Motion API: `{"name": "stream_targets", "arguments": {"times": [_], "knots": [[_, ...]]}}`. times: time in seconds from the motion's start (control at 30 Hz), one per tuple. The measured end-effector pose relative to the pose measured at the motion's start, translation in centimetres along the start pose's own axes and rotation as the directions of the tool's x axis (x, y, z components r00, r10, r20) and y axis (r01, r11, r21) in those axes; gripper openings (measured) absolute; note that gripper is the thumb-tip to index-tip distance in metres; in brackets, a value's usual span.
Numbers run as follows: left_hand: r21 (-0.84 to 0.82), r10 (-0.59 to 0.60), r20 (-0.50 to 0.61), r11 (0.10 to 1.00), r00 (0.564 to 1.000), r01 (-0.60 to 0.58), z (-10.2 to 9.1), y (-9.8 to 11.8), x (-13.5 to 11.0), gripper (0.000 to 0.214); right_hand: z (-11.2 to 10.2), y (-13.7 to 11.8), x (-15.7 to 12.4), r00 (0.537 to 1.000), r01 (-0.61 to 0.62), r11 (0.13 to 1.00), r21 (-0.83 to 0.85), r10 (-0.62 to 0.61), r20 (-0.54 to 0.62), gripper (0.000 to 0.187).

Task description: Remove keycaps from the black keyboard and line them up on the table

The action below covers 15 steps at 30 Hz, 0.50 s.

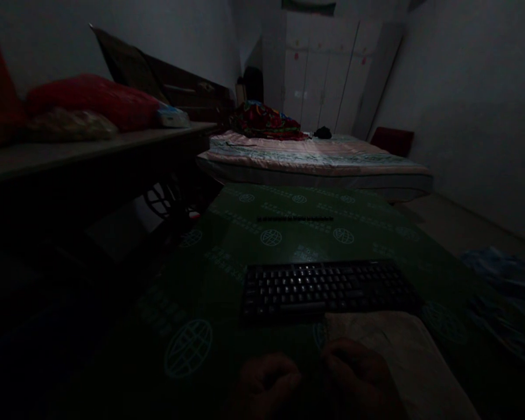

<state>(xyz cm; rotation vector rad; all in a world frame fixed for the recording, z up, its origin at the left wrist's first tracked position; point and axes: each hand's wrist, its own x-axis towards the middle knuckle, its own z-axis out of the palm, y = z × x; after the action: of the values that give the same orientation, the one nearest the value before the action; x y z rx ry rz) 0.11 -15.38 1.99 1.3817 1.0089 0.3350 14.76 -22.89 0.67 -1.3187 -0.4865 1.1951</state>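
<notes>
From my seat far from this dim room, I read the head view as a clock centred on the black keyboard [328,289], which lies on a dark green tabletop [227,233] printed with pale globes and lettering. The left hand [269,376] is at seven o'clock, its fingers curled in toward the thumb; the light is so low that I cannot tell whether anything is pinched there. The right hand [359,370] sits near half past five, curled likewise with a narrow grip, and I cannot tell whether it holds something either. The two hands are near each other but apart, both on the near side of the keyboard and clear of its keys. At about four, a pale brown cloth [402,344] reaches the keyboard's near edge and runs back beside the right hand, which overlaps it in my view; contact I cannot confirm. A thin dark strip [295,219] lies at eleven on the green top. Out at twelve I have a bed [328,157] with a bunched red patterned blanket [266,121], and white wardrobe doors [319,87] behind it. At ten, a red bag [100,102] rests on a side table [157,135].
</notes>
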Motion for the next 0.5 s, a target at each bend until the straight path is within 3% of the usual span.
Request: {"name": "stream_targets", "arguments": {"times": [0.27,0.33,0.5], "knots": [[0.215,0.07,-0.021,0.975,0.997,-0.064,-1.8,1.7,-0.3,0.018,0.2,-1.3,0.4,0.997,0.048,0.983,-0.175,-0.037,0.067,0.035],[0.251,0.112,-0.014,0.962,0.994,-0.104,-3.0,2.3,0.0,0.019,0.1,-2.3,0.6,0.991,0.119,0.961,-0.248,-0.102,0.082,0.034],[0.355,0.273,-0.151,0.912,0.95,-0.205,-7.7,3.5,3.1,0.021,1.0,-5.3,2.0,0.95,0.314,0.858,-0.407,-0.284,0.134,0.026]]}}
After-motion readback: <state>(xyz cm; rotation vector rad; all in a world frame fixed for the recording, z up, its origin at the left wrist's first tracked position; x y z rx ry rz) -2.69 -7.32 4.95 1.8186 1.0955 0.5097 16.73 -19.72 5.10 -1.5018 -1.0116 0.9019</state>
